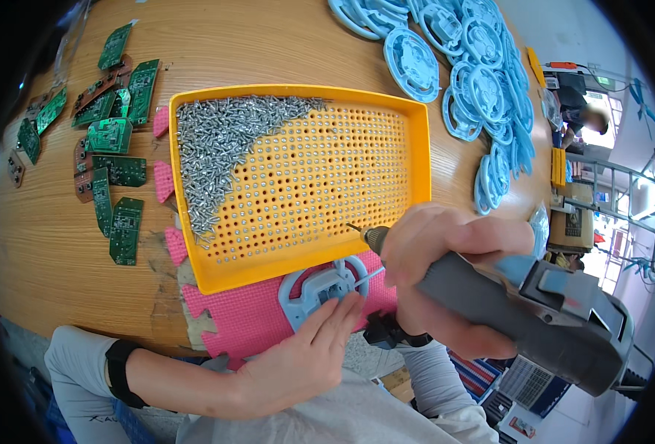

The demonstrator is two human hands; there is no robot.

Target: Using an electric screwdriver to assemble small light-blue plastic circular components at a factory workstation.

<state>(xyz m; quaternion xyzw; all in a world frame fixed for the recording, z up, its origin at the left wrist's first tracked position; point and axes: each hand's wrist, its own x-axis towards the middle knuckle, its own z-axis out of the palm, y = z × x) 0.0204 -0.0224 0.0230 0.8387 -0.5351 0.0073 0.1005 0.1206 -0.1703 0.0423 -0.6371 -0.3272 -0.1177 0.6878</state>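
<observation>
My right hand (446, 259) grips a dark grey electric screwdriver (520, 311), its fingers wrapped round the body. Its thin bit points left, over the near right part of a yellow tray (425, 148). Whether a screw sits on the bit is too small to tell. My left hand (305, 362) is on a light-blue round plastic housing (290, 296), fingers together over its near right edge; the thumb is hidden. That housing lies on a pink foam mat (253, 318), just in front of the tray. Screws (224, 140) are heaped at the tray's left, and many sit in its perforated plate.
Green circuit boards (124, 170) lie scattered on the wooden table (261, 44) at the left. A large pile of light-blue housings (483, 89) covers the far right. Pink foam pieces (163, 181) stick out under the tray's left side. Another person (590, 118) is in the right background.
</observation>
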